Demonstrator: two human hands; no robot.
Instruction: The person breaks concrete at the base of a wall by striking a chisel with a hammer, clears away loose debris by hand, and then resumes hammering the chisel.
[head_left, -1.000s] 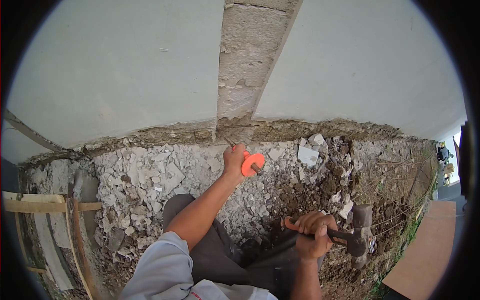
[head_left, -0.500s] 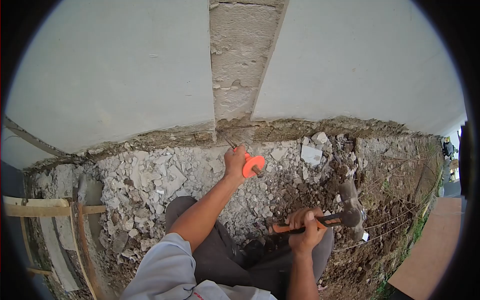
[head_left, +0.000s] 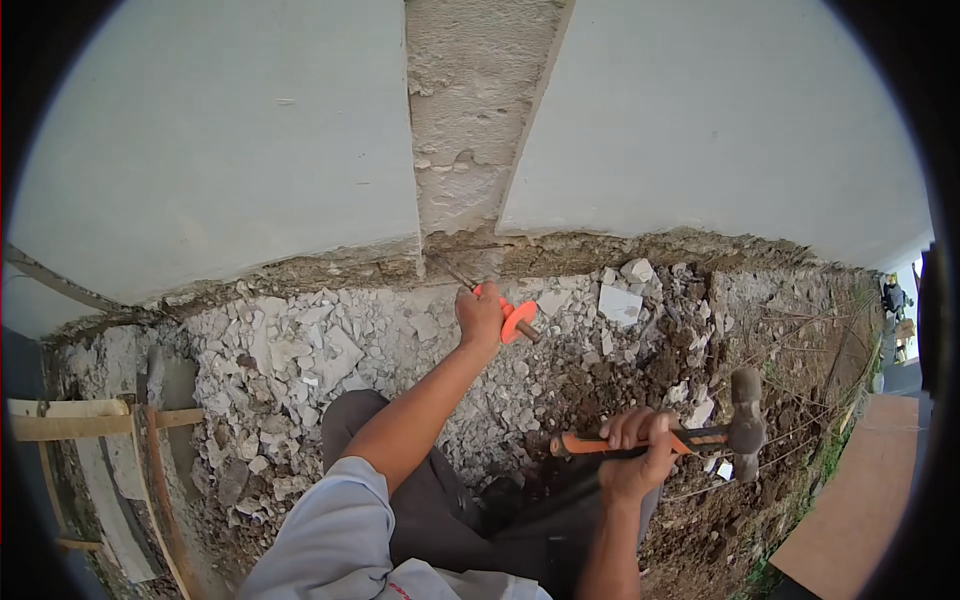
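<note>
Chisel slants toward the broken foot of the wall, left hand curled around it; right hand grips a hammer, fingers closed; an off-centre blow could glance past the orange guard into the left hand's knuckles.

We see a dull, rough metal hammer head; a matt orange plastic guard; smooth, matt wall panels.

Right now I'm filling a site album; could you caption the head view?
Left hand steadies a chisel at the wall's base; right hand holds a hammer.
</note>
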